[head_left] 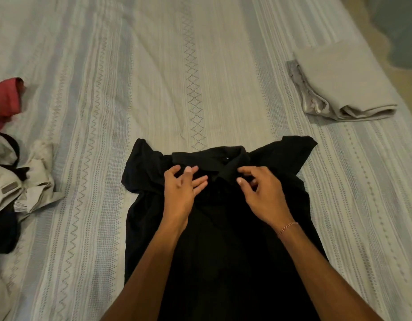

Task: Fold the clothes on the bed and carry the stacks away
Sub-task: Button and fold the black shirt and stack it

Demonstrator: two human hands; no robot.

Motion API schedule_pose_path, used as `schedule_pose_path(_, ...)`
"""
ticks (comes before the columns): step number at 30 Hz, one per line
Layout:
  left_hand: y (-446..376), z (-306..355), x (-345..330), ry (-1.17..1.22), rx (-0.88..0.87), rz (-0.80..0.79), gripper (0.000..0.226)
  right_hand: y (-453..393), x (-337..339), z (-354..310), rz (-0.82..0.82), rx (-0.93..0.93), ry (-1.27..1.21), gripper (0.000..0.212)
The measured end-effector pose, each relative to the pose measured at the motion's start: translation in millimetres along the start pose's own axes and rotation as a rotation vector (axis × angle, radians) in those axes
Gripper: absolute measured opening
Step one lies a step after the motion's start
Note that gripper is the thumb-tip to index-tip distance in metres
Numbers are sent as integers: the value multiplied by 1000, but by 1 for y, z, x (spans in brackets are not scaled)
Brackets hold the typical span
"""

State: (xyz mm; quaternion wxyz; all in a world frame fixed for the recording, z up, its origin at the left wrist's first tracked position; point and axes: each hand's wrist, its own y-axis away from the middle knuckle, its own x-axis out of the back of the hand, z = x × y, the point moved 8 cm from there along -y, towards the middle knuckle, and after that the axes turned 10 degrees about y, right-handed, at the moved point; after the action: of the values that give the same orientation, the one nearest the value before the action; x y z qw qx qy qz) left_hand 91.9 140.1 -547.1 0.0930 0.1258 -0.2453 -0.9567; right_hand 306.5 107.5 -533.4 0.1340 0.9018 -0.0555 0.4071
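A black collared shirt [223, 239] lies spread on the striped bed [154, 77], collar at the far end, both short sleeves out to the sides. My left hand [183, 189] rests just below the collar with fingers spread and fairly straight on the cloth. My right hand [260, 193] hovers at the collar's right side with its fingers loosely curled; whether it pinches the fabric is unclear.
A folded beige garment [341, 82] lies at the right of the bed near its edge. At the left edge sits a heap of unfolded clothes: a red piece [5, 100], a crumpled beige one [26, 181] and dark fabric [3, 232].
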Motion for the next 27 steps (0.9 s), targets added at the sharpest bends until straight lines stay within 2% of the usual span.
schedule_pose_path(2, 1, 9, 8, -299, -192, 27, 42, -10, 18, 0, 199, 108, 325, 41)
schedule_pose_path(3, 0, 16, 13, -431, -298, 54, 38, -18, 22, 2, 230, 135, 432, 49)
schedule_pose_path(5, -3, 29, 16, -635, -449, 111, 23, -41, 18, 10, 128, 166, 595, 56)
schedule_pose_path(7, -1, 37, 5, -734, -507, 81, 6, -59, 9, 18, -83, 165, 714, 36)
schedule_pose_path(9, 8, 34, -17, -769, -472, -26, 16, -63, 8, 9, -170, 244, 755, 25)
schedule_pose_path(11, 26, 27, -45, -734, -379, -153, 35, -56, 14, -10, -121, 283, 638, 25)
schedule_pose_path(14, 47, 2, -76, -408, -24, -238, 49, -36, 25, -35, -15, 283, 496, 25)
schedule_pose_path(15, 50, -8, -80, -332, 55, -211, 48, -29, 27, -39, -14, 263, 422, 25)
schedule_pose_path(18, 45, -19, -75, -302, 98, -74, 46, -10, 30, -46, -44, 138, 49, 21)
schedule_pose_path(20, 39, -22, -69, -185, 166, -31, 44, 5, 27, -53, -43, 125, -46, 18)
schedule_pose_path(23, 42, -19, -69, -26, 240, -37, 27, 15, 17, -56, -78, 131, -51, 13)
schedule_pose_path(25, 41, -17, -67, -31, 230, -71, 25, 16, 9, -49, -127, 117, 27, 23)
schedule_pose_path(27, 41, -18, -64, -110, 200, -146, 23, 12, 21, -37, -24, 62, 111, 23)
